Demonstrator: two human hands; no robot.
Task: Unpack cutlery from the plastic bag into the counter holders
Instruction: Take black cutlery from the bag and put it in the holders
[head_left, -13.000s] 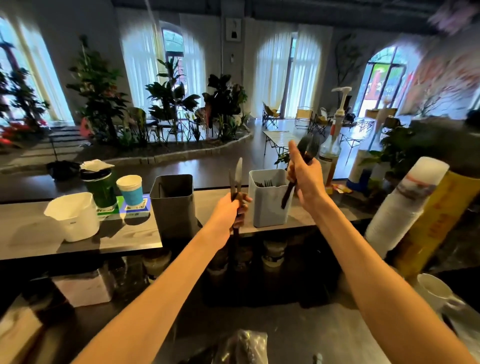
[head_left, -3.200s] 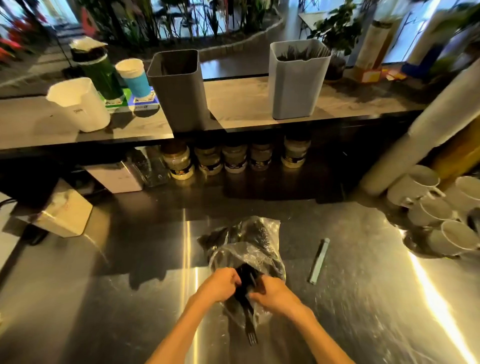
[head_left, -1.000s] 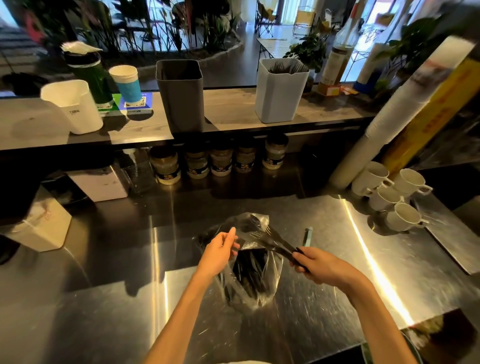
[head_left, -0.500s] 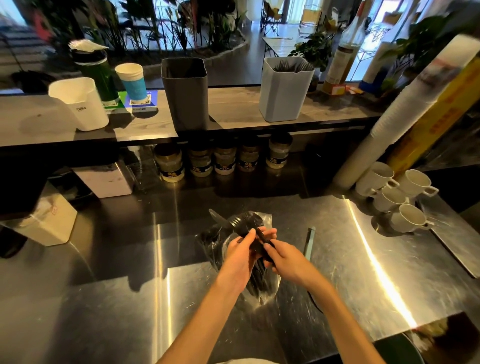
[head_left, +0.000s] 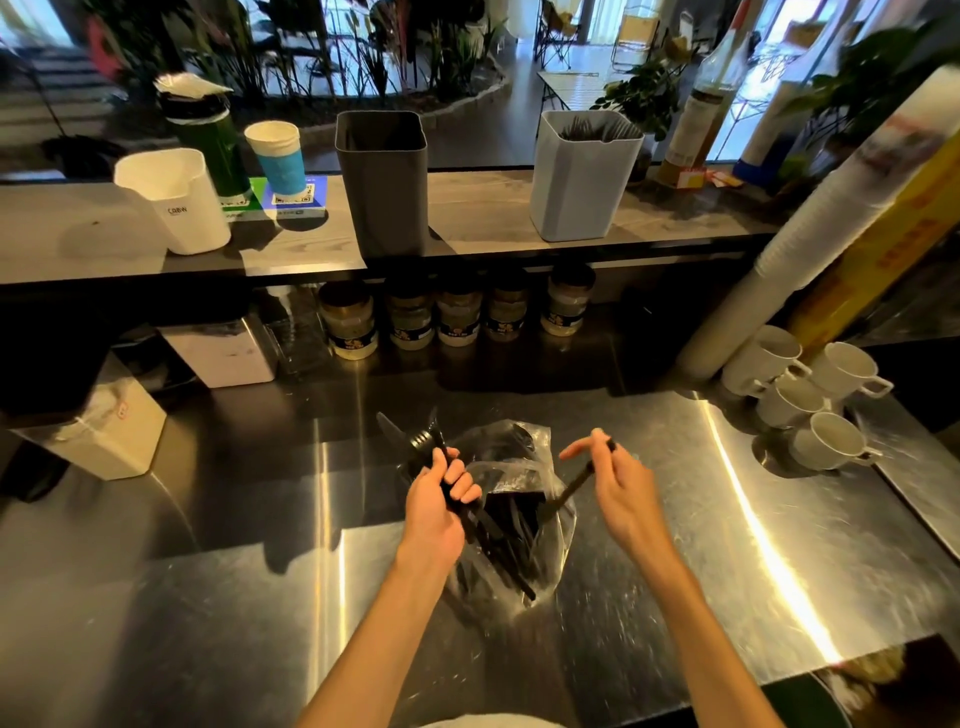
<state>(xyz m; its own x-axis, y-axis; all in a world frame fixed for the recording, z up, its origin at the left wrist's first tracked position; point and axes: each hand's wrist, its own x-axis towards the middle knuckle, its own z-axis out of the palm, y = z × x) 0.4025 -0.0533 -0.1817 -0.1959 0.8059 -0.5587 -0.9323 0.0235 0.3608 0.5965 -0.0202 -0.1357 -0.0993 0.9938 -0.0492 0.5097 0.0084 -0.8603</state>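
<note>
Sorting under way: left hand (head_left: 439, 501) fingers wrapped round a bundle of black cutlery (head_left: 423, 441), right hand (head_left: 618, 483) pinching one black piece (head_left: 576, 480) out of the plastic bag (head_left: 511, 525), still well stocked, on the steel table (head_left: 675, 545); grey holder (head_left: 382, 182) at 11 o'clock, pale holder (head_left: 584, 182) at 1 o'clock, part filled.

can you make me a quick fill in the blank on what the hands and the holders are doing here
1. The left hand grips a bundle of black ____ above the plastic bag.
2. The right hand pinches one black utensil whose lower end is inside the ____.
3. The light grey holder stands to the ____ of the dark grey holder.
4. The white mugs lie on the steel counter at the person's ____ side.

Missing words: cutlery; bag; right; right
</note>
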